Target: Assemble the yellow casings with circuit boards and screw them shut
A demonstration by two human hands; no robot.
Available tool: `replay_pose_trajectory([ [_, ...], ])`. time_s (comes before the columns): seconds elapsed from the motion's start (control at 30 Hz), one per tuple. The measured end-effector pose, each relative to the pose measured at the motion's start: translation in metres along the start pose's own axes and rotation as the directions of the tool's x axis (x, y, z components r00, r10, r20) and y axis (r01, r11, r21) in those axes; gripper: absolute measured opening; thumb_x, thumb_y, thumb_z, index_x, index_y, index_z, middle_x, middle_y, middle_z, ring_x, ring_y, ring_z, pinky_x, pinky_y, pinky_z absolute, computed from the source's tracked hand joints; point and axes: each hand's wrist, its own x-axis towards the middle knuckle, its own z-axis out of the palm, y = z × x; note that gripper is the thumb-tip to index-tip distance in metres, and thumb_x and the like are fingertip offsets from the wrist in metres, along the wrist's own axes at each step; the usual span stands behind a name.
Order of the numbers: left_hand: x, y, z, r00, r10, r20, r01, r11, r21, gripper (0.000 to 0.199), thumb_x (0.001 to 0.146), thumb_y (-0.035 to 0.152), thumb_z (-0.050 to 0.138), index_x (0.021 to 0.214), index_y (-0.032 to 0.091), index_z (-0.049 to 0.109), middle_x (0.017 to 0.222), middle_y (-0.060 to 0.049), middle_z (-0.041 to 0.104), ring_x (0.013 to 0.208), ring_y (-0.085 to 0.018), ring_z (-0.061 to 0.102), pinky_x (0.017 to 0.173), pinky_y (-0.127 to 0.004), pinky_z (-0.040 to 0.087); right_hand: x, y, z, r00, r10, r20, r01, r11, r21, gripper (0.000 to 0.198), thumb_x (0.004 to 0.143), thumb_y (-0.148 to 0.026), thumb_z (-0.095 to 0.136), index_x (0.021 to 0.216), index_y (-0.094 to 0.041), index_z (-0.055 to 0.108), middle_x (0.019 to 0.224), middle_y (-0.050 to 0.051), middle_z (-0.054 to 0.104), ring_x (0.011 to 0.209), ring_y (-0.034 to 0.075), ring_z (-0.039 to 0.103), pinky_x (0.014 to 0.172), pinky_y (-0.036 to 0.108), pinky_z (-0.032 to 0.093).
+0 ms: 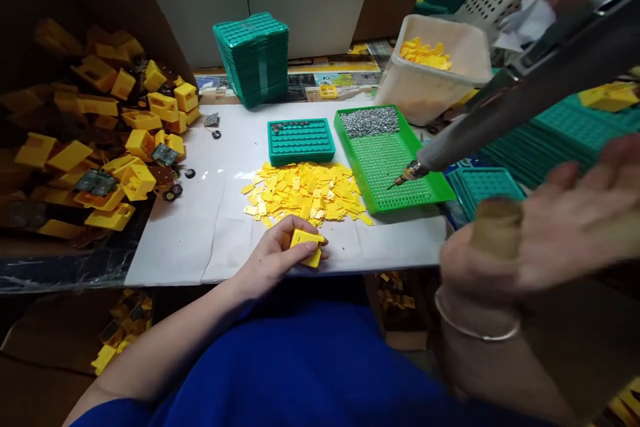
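My left hand grips a small yellow plastic casing just in front of the table's near edge, thumb on top. At the right, my right hand is blurred, with a brown wrap on it and a bangle at the wrist. Its fingers look stretched out and hold nothing that I can see. Above that hand, an electric screwdriver slants down, its bit over the green tray. Silver screws lie heaped at the tray's far end. Loose flat yellow pieces spread beyond my left hand.
A teal ridged tray holds small dark parts along its back. Behind it stands a stack of teal trays. Yellow casings fill a carton at left. A whitish bin and more teal trays stand right.
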Motion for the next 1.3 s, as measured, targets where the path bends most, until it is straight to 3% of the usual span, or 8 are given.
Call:
replay_pose_trajectory([
  [0.07, 0.009, 0.0, 0.007, 0.999, -0.045, 0.01, 0.045, 0.998, -0.038, 0.034, 0.075, 0.033, 0.08, 0.093, 0.017, 0.056, 0.092, -0.005, 0.071, 0.082, -0.019, 0.072, 0.07, -0.028, 0.056, 0.024, 0.007, -0.012, 0.986, -0.036, -0.164, 0.064, 0.984, 0.167, 0.029, 0.093, -0.055, 0.051, 0.116, -0.039, 0.059, 0.121, 0.003, 0.061, 0.131, 0.03, 0.051, 0.103, 0.052, 0.043],
  [0.17, 0.02, 0.0, 0.018, 0.996, -0.077, 0.041, 0.078, 0.996, -0.038, 0.035, 0.074, 0.033, 0.081, 0.092, 0.016, 0.056, 0.09, -0.005, 0.071, 0.081, -0.019, 0.072, 0.066, -0.027, 0.057, 0.054, 0.017, -0.021, 0.993, 0.033, -0.115, 0.02, 0.9, 0.436, 0.033, 0.072, -0.052, 0.079, 0.09, -0.029, 0.063, 0.094, 0.003, 0.065, 0.101, 0.026, 0.068, 0.102, 0.048, 0.049],
  [0.27, 0.027, -0.001, 0.026, 0.996, -0.086, 0.037, 0.086, 0.996, -0.011, 0.034, 0.075, 0.033, 0.08, 0.09, 0.016, 0.056, 0.089, -0.005, 0.071, 0.079, -0.018, 0.071, 0.064, -0.026, 0.057, 0.073, 0.03, -0.027, 0.991, 0.122, -0.062, -0.08, 0.886, 0.458, 0.047, 0.057, -0.057, 0.087, 0.074, -0.026, 0.057, 0.075, -0.001, 0.057, 0.073, 0.02, 0.068, 0.078, 0.04, 0.057],
  [0.4, 0.028, 0.001, 0.029, 0.995, -0.092, 0.026, 0.091, 0.995, 0.031, 0.031, 0.077, 0.034, 0.079, 0.089, 0.016, 0.057, 0.088, -0.005, 0.07, 0.079, -0.017, 0.07, 0.064, -0.026, 0.058, 0.083, 0.056, -0.032, 0.979, 0.115, -0.17, -0.032, 0.904, 0.427, 0.047, 0.062, -0.058, 0.083, 0.073, -0.026, 0.052, 0.063, -0.004, 0.049, 0.049, 0.012, 0.052, 0.051, 0.031, 0.044],
  [0.53, 0.027, 0.002, 0.028, 0.995, -0.1, 0.006, 0.1, 0.994, 0.035, 0.028, 0.078, 0.033, 0.077, 0.089, 0.016, 0.057, 0.09, -0.005, 0.07, 0.081, -0.018, 0.07, 0.064, -0.027, 0.059, 0.081, 0.083, -0.031, 0.949, 0.073, -0.306, 0.042, 0.934, 0.356, 0.044, 0.07, -0.06, 0.078, 0.077, -0.026, 0.05, 0.061, -0.003, 0.048, 0.048, 0.012, 0.048, 0.053, 0.033, 0.043],
  [0.83, 0.028, -0.001, 0.026, 0.993, -0.119, 0.003, 0.119, 0.992, 0.037, 0.027, 0.081, 0.034, 0.075, 0.092, 0.017, 0.057, 0.095, -0.004, 0.068, 0.084, -0.017, 0.07, 0.065, -0.027, 0.06, 0.07, 0.1, -0.024, 0.943, 0.124, -0.307, -0.042, 0.965, 0.26, 0.049, 0.072, -0.07, 0.069, 0.081, -0.028, 0.044, 0.064, -0.002, 0.049, 0.051, 0.015, 0.049, 0.059, 0.037, 0.048],
  [1.07, 0.028, 0.001, 0.027, 0.992, -0.126, -0.006, 0.126, 0.992, 0.024, 0.028, 0.081, 0.034, 0.076, 0.093, 0.017, 0.056, 0.096, -0.003, 0.068, 0.085, -0.017, 0.071, 0.066, -0.026, 0.06, 0.066, 0.101, -0.023, 0.951, 0.085, -0.298, 0.02, 0.943, 0.332, 0.035, 0.079, -0.053, 0.072, 0.081, -0.028, 0.048, 0.067, -0.002, 0.049, 0.053, 0.013, 0.051, 0.059, 0.035, 0.048],
  [1.3, 0.03, -0.003, 0.024, 0.993, -0.116, 0.003, 0.116, 0.993, -0.009, 0.03, 0.081, 0.035, 0.074, 0.097, 0.017, 0.056, 0.101, -0.006, 0.069, 0.094, -0.021, 0.071, 0.074, -0.03, 0.06, 0.075, 0.118, -0.016, 0.897, 0.016, -0.443, 0.174, 0.906, 0.385, 0.047, 0.063, -0.059, 0.079, 0.073, -0.023, 0.05, 0.057, -0.008, 0.045, 0.038, 0.01, 0.046, 0.043, 0.029, 0.04],
])
